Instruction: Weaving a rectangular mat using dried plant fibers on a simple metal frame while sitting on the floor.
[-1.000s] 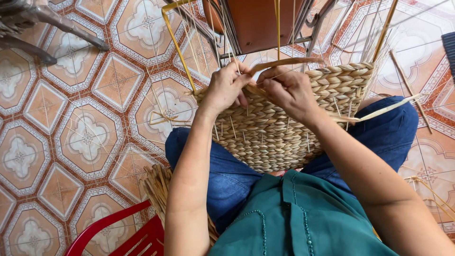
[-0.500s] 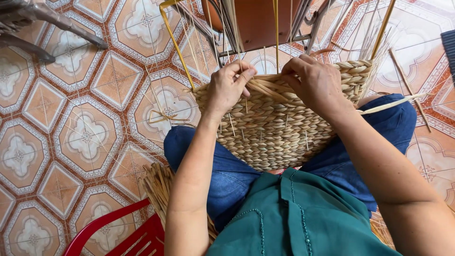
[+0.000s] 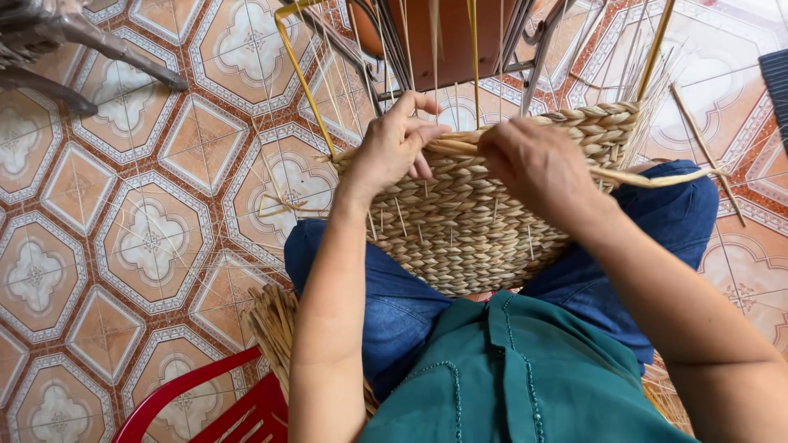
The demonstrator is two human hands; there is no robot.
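Patterned orange floor tiles lie beneath. On my lap I see the half-woven straw basket; left hand pinches a fibre strand at its rim, right hand clenches the same strand. Red plastic chair sits lower left.

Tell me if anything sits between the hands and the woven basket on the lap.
Nothing visible does. The left hand and right hand both rest directly on the woven basket at its top rim, gripping a flat straw strand that trails off to the right. Thin upright stakes rise just beyond the fingers.
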